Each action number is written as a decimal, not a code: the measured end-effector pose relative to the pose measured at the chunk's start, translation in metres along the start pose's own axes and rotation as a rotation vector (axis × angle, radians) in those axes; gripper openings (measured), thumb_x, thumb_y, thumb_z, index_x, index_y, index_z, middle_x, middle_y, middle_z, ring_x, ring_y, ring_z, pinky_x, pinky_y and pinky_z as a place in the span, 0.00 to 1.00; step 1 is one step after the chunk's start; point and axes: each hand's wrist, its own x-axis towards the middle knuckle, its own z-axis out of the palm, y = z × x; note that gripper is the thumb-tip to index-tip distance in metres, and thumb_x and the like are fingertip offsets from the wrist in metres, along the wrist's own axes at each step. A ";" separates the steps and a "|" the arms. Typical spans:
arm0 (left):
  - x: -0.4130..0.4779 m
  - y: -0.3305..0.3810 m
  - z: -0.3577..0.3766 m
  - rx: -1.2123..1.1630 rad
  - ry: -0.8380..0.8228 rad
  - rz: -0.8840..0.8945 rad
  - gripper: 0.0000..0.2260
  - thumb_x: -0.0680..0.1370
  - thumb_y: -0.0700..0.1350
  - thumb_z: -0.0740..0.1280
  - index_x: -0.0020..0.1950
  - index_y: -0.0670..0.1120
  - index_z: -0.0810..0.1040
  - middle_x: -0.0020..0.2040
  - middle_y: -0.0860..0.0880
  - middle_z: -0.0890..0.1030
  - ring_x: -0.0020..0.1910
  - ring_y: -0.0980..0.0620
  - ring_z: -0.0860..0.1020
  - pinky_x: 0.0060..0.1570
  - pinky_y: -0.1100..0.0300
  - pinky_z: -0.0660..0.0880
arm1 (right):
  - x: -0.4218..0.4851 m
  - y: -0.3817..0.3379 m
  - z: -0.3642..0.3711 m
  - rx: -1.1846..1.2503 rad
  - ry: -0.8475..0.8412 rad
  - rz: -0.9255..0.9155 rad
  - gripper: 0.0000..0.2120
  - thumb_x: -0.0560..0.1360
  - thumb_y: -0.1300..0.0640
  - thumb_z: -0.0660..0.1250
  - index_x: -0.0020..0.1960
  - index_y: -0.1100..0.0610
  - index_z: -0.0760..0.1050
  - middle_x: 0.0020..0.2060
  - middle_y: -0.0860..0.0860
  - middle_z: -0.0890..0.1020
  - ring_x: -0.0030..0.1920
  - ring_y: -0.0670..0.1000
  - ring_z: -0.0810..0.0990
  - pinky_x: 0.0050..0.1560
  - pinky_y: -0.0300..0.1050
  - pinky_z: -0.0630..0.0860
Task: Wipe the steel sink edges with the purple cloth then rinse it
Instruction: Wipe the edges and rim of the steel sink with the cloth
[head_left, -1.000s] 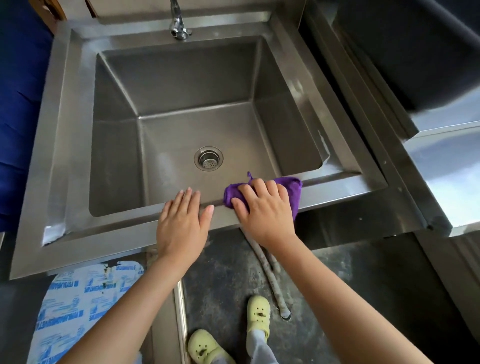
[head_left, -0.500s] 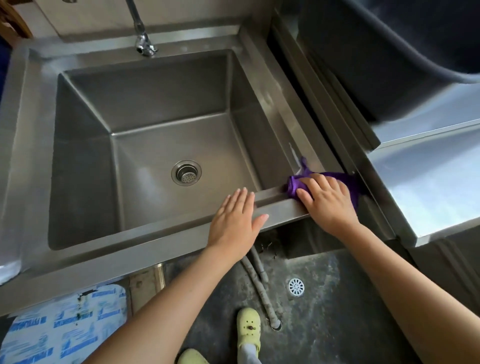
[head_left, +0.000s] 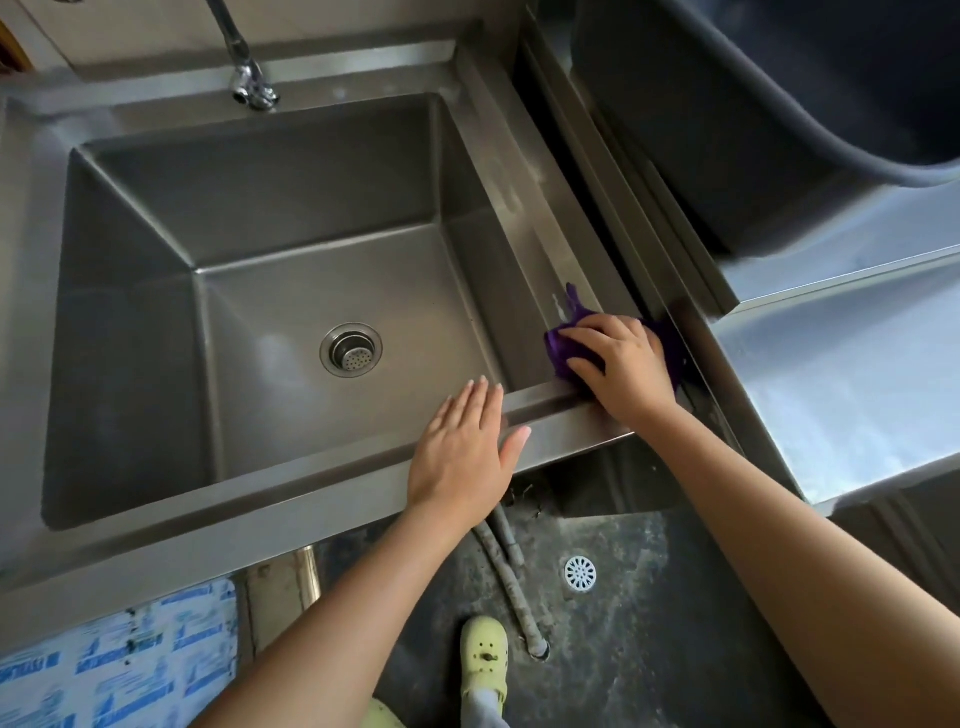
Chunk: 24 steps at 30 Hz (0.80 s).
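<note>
Purple cloth (head_left: 563, 348) mostly hidden under right hand (head_left: 623, 364); only bits show past the fingers. Faucet (head_left: 244, 62) cut off by top edge, dark tub (head_left: 753, 130) by top & right edges. Hoses (head_left: 511, 587) vanish up behind sink rim (head_left: 311, 499). Printed sheet (head_left: 114, 670), bottom-left: text too blurry to read. 2nd shoe (head_left: 382, 719) barely in frame.

Right hand (head_left: 623, 364) slid purple cloth (head_left: 563, 352) to sink (head_left: 519, 171) right edge.

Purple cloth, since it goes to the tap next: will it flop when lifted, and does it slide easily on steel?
Probably floppy: the purple cloth is bunched under the right hand, one loose corner trailing out. Likely light: one hand covers most of it. It should slide readily; the sink rim looks smooth.
</note>
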 end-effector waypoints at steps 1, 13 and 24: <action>0.000 0.000 0.000 0.005 0.002 0.001 0.36 0.74 0.62 0.32 0.77 0.45 0.49 0.78 0.48 0.52 0.76 0.53 0.49 0.73 0.58 0.45 | 0.007 0.000 0.001 -0.002 0.016 -0.008 0.17 0.76 0.53 0.64 0.64 0.51 0.75 0.62 0.50 0.75 0.64 0.56 0.68 0.65 0.53 0.61; 0.001 0.000 0.002 0.026 -0.012 -0.010 0.36 0.74 0.63 0.32 0.77 0.46 0.49 0.78 0.49 0.51 0.76 0.54 0.49 0.74 0.59 0.46 | 0.037 0.001 0.006 -0.131 0.014 -0.148 0.20 0.78 0.51 0.58 0.68 0.56 0.71 0.65 0.54 0.75 0.69 0.56 0.68 0.69 0.53 0.60; 0.001 0.002 -0.001 0.028 -0.030 -0.014 0.30 0.79 0.61 0.40 0.77 0.46 0.48 0.78 0.48 0.50 0.76 0.54 0.48 0.73 0.59 0.44 | -0.036 0.000 -0.004 -0.095 -0.143 -0.030 0.25 0.78 0.46 0.44 0.72 0.51 0.63 0.71 0.47 0.67 0.73 0.48 0.60 0.73 0.45 0.49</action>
